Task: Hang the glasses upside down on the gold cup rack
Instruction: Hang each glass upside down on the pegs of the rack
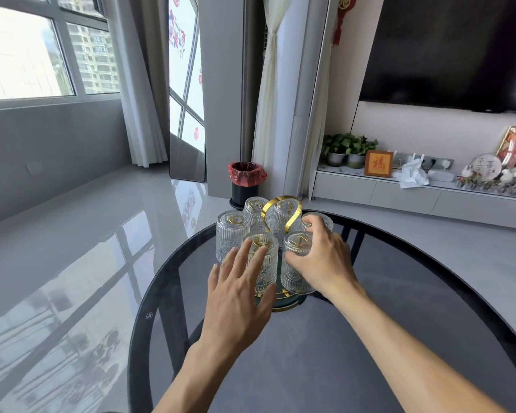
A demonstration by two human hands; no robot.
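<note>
Glasses point(232, 234) crowd the gold rack point(281, 208); both hands touch front ones.

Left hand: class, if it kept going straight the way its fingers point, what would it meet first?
The left hand would meet the near ribbed glass on the gold rack; its fingertips look nearly touching already.

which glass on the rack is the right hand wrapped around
The front-right glass: the right hand curls around its side. The left hand only lies flat against the front-left glass.

Bare forearms, left hand point(239, 293), right hand point(325, 257), sleeveless.
</note>
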